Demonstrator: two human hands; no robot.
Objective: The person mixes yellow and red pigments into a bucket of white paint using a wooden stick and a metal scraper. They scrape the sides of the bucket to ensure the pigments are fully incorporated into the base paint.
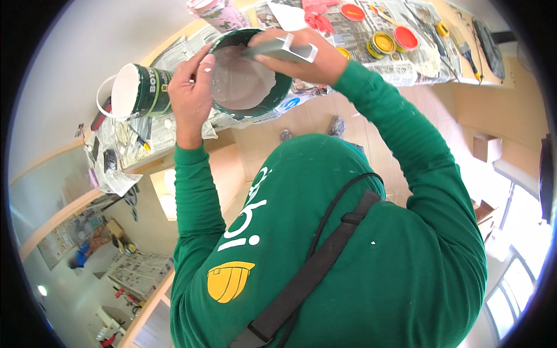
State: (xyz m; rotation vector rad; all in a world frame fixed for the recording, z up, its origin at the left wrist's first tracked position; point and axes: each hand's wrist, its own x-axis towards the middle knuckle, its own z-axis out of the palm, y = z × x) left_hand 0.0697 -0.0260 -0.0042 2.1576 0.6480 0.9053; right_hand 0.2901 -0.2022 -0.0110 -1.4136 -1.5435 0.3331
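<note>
A dark green bucket [282,95] is tilted toward me at the table's front edge, with pale pinkish-grey paint or filler [241,81] inside. My left hand [192,98] grips the bucket's left rim, thumb on the near side. In my right hand [316,58] is a grey flat-sided tool with white, channel-shaped ends [284,49]. Its far end reaches over the opening, close to the contents; my fingers partly cover it. Left of my left hand, a second green bucket [152,90] with a white top and handle leans on its side.
Newspaper [380,69] covers the long table. To the right sit a yellow paint tin [381,43], a red paint tin [405,38], brushes [466,53] and a pink cloth [318,14]. A pink patterned container [223,14] stands behind the bucket. Far lower left, a person [87,252] is visible.
</note>
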